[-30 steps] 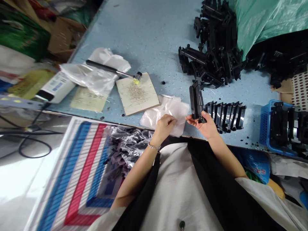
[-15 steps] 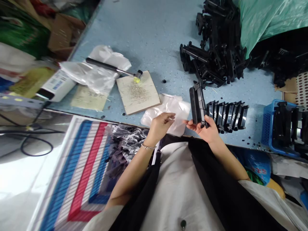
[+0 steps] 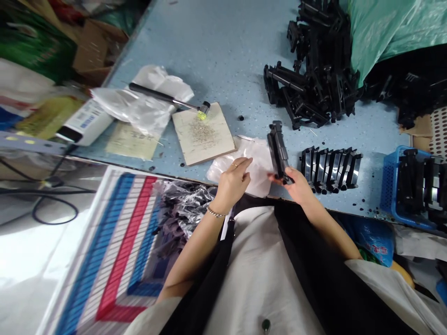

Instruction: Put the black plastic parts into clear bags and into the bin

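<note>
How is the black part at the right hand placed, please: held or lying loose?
Held: the right hand clasps the black part at its near end. Whether its far end rests on the table, I cannot tell.

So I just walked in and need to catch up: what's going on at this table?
A person at a blue table is handling black plastic pieces. The right hand grips one long black part by its near end. The left hand is open, fingers over a clear plastic bag beside it. To the right stands a row of black parts; a heap of black parts lies farther back, and a blue basket holds more.
</note>
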A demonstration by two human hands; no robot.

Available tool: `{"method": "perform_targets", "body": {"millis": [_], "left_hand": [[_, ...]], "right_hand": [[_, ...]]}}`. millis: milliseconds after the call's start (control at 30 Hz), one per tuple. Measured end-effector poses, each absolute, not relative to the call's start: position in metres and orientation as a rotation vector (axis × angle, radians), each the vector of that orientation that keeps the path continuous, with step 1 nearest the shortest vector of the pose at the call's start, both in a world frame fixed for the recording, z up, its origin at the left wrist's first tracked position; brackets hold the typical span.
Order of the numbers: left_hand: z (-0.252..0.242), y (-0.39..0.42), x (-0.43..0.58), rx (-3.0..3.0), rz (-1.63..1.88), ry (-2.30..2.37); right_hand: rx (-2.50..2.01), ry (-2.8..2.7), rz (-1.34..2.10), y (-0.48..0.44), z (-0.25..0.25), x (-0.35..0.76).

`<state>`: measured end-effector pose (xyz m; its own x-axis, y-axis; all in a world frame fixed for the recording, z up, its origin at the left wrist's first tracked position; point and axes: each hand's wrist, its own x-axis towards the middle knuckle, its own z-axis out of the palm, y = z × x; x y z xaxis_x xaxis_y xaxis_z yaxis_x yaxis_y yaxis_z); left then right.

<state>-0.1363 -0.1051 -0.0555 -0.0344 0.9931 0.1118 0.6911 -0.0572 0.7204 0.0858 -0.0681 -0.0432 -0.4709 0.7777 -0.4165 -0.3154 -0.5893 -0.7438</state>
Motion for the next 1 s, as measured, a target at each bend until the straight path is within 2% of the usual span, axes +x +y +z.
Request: {"method": "perform_targets", "body": {"millis": [200,333,433,567,733,800,900,933,1000], "left_hand": [[-0.066,-0.105,-0.147,1.731,0.929,1.599],[-0.063,-0.113,-0.142,1.88,0.933,1.556],[-0.052,-0.123,-0.131,2.14,0.938,1.439],[-0.042,-0.138,-0.116,2.27,0.97,1.289],[-0.041,-0.14,-0.093,2.297,0.809,1.067],[-0.031,-0.142,-0.093,2.242,0.797,1.083],[-0.001,-0.166,-0.127,2.036,0.812,1.254],[0.008,-0.18,-0.148,1.938,0.775,1.344],[0.014,-0.216,-0.198,1.739,0.578,1.493]], "right_hand": [[-0.658,-0.385,2.884,-0.109,-0.047,0.122],[-0.581,-0.035,2.956,-0.107,-0.067,0.114],[-0.556,-0.042,2.92,-0.095,-0.069,0.107],[-0.758,-0.278,2.721,-0.088,-0.063,0.101],[-1.264,-1.163,1.957,-0.105,-0.053,0.09],[-1.222,-1.489,1.845,-0.112,-0.043,0.09],[-0.946,-1.871,1.935,-0.105,-0.021,0.1],[-0.896,-1.991,1.878,-0.097,-0.014,0.107],[-0.955,-2.201,1.534,-0.073,-0.006,0.125]]}}
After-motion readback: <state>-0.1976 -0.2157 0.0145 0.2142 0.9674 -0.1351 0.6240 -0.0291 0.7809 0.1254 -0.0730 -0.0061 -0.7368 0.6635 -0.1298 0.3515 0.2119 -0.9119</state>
